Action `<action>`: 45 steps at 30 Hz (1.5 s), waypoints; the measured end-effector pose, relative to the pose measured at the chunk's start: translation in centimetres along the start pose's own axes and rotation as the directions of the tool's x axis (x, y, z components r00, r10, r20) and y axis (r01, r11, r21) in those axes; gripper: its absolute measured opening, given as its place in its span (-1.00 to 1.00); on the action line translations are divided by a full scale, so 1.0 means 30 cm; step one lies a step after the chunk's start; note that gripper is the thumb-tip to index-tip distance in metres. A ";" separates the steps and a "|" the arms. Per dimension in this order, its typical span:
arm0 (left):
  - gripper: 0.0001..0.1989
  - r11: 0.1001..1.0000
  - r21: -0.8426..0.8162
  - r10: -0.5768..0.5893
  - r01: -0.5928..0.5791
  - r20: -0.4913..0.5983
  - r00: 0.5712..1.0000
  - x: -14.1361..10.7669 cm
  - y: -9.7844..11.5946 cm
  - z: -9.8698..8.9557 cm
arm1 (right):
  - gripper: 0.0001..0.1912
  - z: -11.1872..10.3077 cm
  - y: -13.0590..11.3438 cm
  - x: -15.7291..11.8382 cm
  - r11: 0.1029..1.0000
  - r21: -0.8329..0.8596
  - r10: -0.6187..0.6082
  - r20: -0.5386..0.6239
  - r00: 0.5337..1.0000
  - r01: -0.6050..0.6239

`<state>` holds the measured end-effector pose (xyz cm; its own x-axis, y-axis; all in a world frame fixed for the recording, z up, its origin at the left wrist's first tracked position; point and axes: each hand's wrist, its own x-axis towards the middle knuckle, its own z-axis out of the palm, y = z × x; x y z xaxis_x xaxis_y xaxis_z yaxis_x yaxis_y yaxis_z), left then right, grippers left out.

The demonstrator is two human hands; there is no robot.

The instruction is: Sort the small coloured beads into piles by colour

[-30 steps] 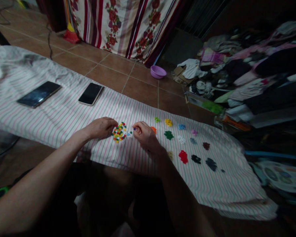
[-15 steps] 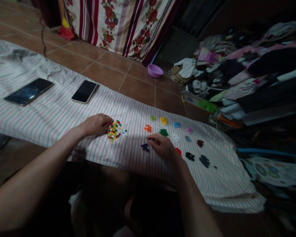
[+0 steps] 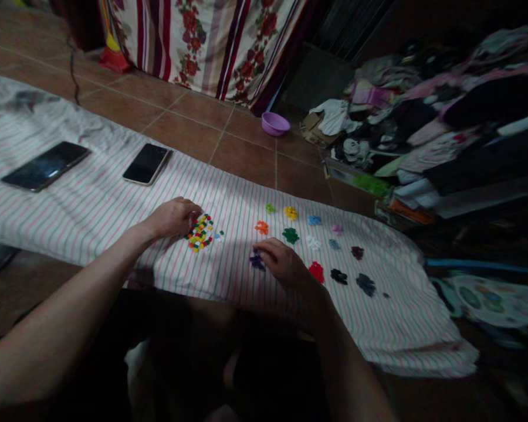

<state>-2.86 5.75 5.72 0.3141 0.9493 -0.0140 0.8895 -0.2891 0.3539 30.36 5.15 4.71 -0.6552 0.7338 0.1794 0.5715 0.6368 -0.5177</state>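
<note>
My left hand [image 3: 175, 217] rests at the left edge of a mixed heap of small coloured pieces [image 3: 200, 234], mostly yellow, red, green and white. Its fingers are curled together; what they hold, if anything, is hidden. My right hand [image 3: 281, 262] pinches a tiny dark purple piece [image 3: 255, 250] just over the dark purple pile [image 3: 257, 262]. Around it lie single-colour piles: orange [image 3: 261, 227], dark green [image 3: 291, 235], red [image 3: 316, 272] and white [image 3: 313, 242]. Farther off are lime [image 3: 270, 208], yellow [image 3: 290, 213] and blue [image 3: 314, 220] ones.
A striped cloth [image 3: 229, 275] covers the work surface. Two dark-screened devices, a larger one [image 3: 46, 166] and a phone [image 3: 146, 164], lie at left. Black [image 3: 338, 276] and dark grey [image 3: 365, 284] piles sit at right. Beyond the far edge, a purple basin [image 3: 275, 123] stands on the tiled floor.
My right hand has moved slightly left, bringing the pinched purple piece over the purple pile. More of the red pile shows. My left hand stays beside the mixed heap.
</note>
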 end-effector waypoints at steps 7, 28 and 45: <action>-0.60 0.995 0.002 -0.096 0.096 0.044 0.994 0.000 0.005 -0.010 | -0.75 0.003 0.002 0.031 0.993 -0.106 -0.052 -0.045 0.998 0.047; -0.66 1.000 -0.026 -0.011 0.011 0.004 1.000 -0.018 -0.013 0.006 | -0.83 0.237 -0.154 0.324 0.981 -0.192 -0.046 -0.255 0.966 -0.004; -0.71 0.999 -0.053 0.009 -0.008 0.018 1.000 -0.036 -0.007 -0.013 | -0.90 0.290 -0.158 0.382 0.975 -0.167 0.109 -0.211 0.971 -0.146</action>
<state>-3.52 4.85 6.01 0.3278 0.9443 -0.0279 0.8683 -0.2895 0.4028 15.85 8.48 1.94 -0.4697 0.8324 0.2941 0.7354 0.5532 -0.3914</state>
